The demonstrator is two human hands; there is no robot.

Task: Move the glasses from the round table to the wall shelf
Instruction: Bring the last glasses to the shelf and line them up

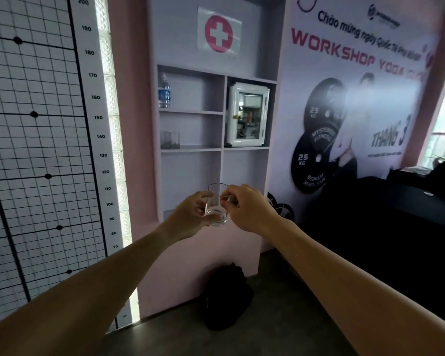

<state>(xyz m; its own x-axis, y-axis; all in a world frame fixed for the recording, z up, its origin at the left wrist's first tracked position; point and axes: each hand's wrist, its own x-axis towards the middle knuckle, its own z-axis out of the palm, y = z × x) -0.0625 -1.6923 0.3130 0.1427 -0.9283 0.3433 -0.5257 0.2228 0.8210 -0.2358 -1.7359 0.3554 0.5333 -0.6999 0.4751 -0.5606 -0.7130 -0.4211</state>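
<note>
One head-worn wide-angle view faces the wall shelf (190, 150) from near, tilted slightly downward; its edges look bowed, probably lens distortion.

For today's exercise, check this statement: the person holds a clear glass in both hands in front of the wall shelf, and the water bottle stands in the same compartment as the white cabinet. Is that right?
Not quite. The head view shows the water bottle in the upper left compartment, while the white cabinet sits in the compartment to its right. The rest holds: the left hand and right hand hold the clear glass before the wall shelf.
</note>
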